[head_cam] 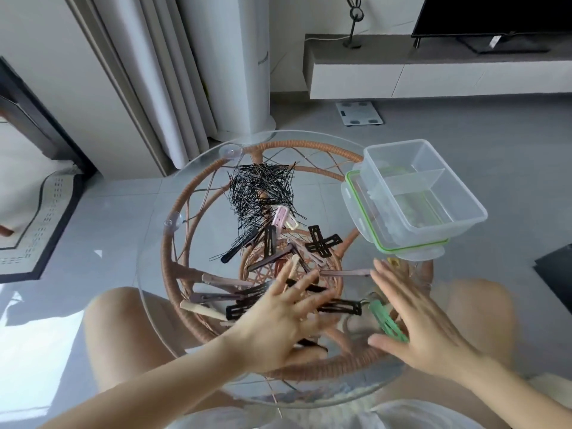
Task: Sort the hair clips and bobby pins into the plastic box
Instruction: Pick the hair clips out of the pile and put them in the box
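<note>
A heap of thin black bobby pins (261, 191) lies at the far middle of the round glass table (154, 243). Several hair clips, black, beige, mauve and pink, are spread in front of it, among them crossed black snap clips (323, 242) and a green clip (387, 320). My left hand (278, 323) is flat with spread fingers over the near clips. My right hand (424, 320) is flat beside the green clip, fingers straight. The clear divided plastic box (433, 193) stands at the right on its green-rimmed lid (371, 230).
The glass top sits on a woven rattan frame (182, 252) with suction cups. My knees show beneath the table. On the grey tile floor lie a rug (40, 224) at left, a scale (360, 113) beyond, and a dark object (557, 274) at right.
</note>
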`<action>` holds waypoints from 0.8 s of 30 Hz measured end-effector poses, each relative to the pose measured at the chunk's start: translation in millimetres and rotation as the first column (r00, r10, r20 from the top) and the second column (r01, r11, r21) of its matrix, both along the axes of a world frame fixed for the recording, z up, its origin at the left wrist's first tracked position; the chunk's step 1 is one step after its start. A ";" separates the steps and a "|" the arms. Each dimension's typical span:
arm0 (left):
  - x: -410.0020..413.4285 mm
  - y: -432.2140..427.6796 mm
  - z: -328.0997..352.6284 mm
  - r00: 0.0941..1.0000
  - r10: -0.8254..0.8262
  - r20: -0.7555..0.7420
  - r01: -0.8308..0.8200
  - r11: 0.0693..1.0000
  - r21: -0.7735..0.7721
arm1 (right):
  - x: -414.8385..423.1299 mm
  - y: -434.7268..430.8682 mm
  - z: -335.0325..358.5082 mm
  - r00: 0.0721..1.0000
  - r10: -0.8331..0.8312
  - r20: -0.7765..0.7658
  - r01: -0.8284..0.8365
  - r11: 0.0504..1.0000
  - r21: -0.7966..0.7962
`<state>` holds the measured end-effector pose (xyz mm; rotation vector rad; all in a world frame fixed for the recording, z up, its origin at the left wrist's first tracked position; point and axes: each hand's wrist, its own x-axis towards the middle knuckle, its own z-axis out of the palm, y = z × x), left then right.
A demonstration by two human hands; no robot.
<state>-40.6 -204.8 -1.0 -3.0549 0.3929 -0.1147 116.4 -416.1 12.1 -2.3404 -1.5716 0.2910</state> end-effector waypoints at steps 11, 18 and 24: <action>22.6 32.0 -6.7 0.971 0.222 0.083 -0.199 0.954 -0.226 | -0.8 78.6 -23.9 0.993 0.086 0.079 -0.086 0.996 0.007; 8.1 36.5 10.8 0.846 0.464 0.262 -0.287 0.811 -0.511 | -12.4 99.0 -2.6 0.964 0.045 -0.261 0.062 0.920 0.388; -40.8 44.1 6.4 0.320 0.945 -0.071 -0.858 0.258 -0.444 | -5.5 70.0 -16.9 0.919 -0.325 -0.223 0.374 0.899 0.229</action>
